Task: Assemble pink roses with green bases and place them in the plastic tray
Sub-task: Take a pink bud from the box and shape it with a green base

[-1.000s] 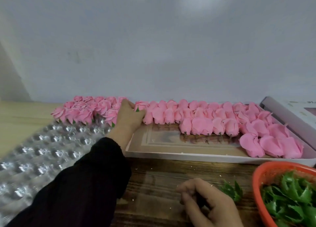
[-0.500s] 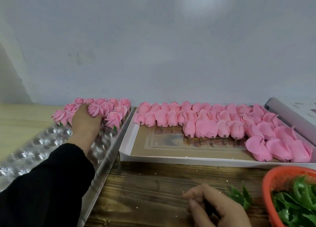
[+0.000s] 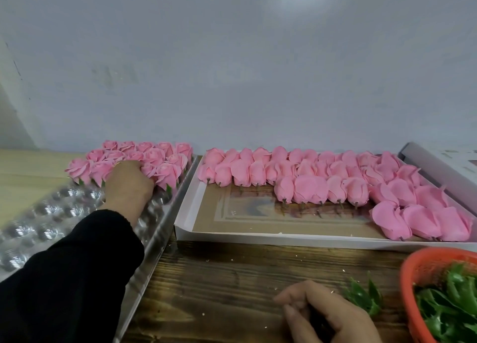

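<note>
Head view. No brand, label or legible writing shows; the print on the white lid (image 3: 444,159) at far right is too blurred to read. The left hand (image 3: 129,185), in a black sleeve (image 3: 72,273), reaches over the clear plastic tray (image 3: 51,213) with its fingers curled down among the assembled pink roses (image 3: 144,159) in the tray's far rows; whether it pinches one of them cannot be told, since the fingertips are hidden behind the knuckles. The right hand (image 3: 325,317) rests on the wooden table (image 3: 232,278), fingers curled round a thin dark object that cannot be identified. A loose green base (image 3: 364,295) lies just beside this hand. More green bases (image 3: 449,306) fill the orange basket (image 3: 413,267) at lower right. Unassembled pink rose heads (image 3: 309,182) lie in rows in the white cardboard box (image 3: 258,236), between tray and lid.
</note>
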